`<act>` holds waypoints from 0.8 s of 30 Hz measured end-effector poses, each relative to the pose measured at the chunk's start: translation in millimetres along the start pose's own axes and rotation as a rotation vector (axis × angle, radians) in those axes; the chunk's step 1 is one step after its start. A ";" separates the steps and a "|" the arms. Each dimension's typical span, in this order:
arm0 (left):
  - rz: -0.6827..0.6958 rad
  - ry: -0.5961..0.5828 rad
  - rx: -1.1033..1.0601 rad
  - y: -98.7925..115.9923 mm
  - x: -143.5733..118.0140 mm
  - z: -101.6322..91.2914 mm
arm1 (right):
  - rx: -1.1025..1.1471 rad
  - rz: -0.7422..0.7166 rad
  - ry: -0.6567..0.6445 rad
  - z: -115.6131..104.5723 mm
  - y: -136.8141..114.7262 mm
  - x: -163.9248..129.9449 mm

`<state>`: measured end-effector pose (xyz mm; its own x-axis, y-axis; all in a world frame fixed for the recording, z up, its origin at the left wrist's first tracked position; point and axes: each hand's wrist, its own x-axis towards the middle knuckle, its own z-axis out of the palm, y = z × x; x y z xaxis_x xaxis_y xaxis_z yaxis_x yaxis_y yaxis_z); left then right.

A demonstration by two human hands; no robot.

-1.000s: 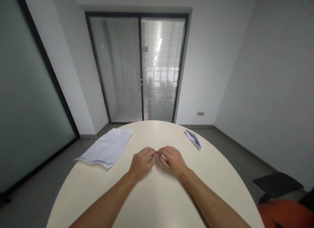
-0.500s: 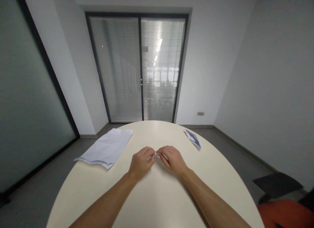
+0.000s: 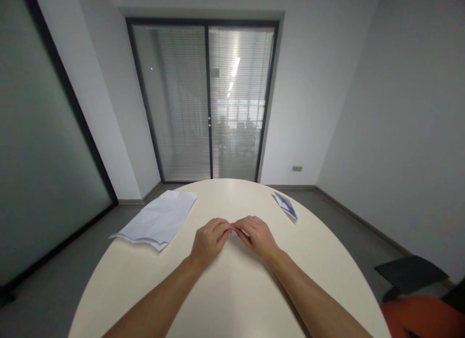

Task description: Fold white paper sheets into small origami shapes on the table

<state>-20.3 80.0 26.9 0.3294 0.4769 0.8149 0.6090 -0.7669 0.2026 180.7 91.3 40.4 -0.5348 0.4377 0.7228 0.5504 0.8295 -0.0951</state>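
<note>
Both hands meet fingertip to fingertip over the middle of the round table. Between them shows a small piece of white paper, mostly covered by the fingers. My left hand is closed, its thumb and fingers pinching the paper from the left. From the right, my right hand pinches it too, thumb below the curled fingers. How the paper is folded cannot be made out.
To the left lies a stack of creased white sheets, partly over the table's edge. A small folded paper with a dark print sits near the far right edge. A chair with a red seat stands beyond the table at right.
The fingertips of my left hand have shifted slightly right, and its thumb has closed toward the fingers, against my right hand. The papers on the table have not moved.
</note>
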 end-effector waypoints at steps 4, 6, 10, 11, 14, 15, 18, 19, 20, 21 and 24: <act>-0.017 0.016 -0.016 1.0 0.5 0.2 | 0.087 0.027 0.023 -2.0 -1.9 1.1; -0.040 0.030 -0.028 0.6 0.3 0.5 | 0.136 0.055 0.045 -3.0 -2.6 1.5; -0.116 0.057 -0.042 -2.1 -1.1 1.1 | 0.165 0.173 0.045 -3.2 -2.8 1.0; -0.141 0.056 -0.046 -3.2 -1.7 1.6 | 0.170 0.212 0.029 -2.9 -2.4 0.6; -0.245 0.036 -0.082 -7.0 -3.6 4.1 | 0.222 0.338 -0.035 -1.3 0.1 -1.2; -0.288 0.027 -0.113 -8.2 -4.1 5.2 | 0.248 0.378 -0.050 -0.6 1.5 -2.0; -0.417 0.005 -0.246 -11.5 -4.8 8.4 | 0.315 0.471 -0.051 2.1 7.2 -4.6; -0.450 0.007 -0.286 -12.6 -4.8 9.1 | 0.327 0.492 -0.041 3.1 9.5 -5.5; -0.479 0.014 -0.316 -13.7 -4.7 9.7 | 0.335 0.510 -0.031 4.1 11.8 -6.4; -0.503 0.025 -0.336 -15.0 -4.8 10.3 | 0.341 0.525 -0.020 5.2 14.2 -7.2; -0.577 0.059 -0.382 -20.5 -5.9 12.6 | 0.372 0.560 0.019 9.0 21.3 -9.6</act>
<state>-25.6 98.3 11.2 -0.0168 0.8378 0.5457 0.3752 -0.5006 0.7801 191.8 107.9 25.3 -0.2193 0.8332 0.5076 0.4821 0.5449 -0.6861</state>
